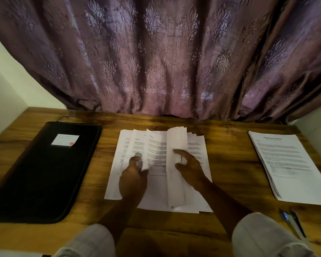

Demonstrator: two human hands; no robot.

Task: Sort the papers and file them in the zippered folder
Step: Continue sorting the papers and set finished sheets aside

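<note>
Right of the zippered folder [44,173], the left hand [132,177] pinches a fanned sheet [157,145] by its edge; the right hand [190,168], half-open, clasps the upturned pages [175,138].

Left hand [132,179] and right hand [190,168] grip the fanned papers [156,145].
</note>
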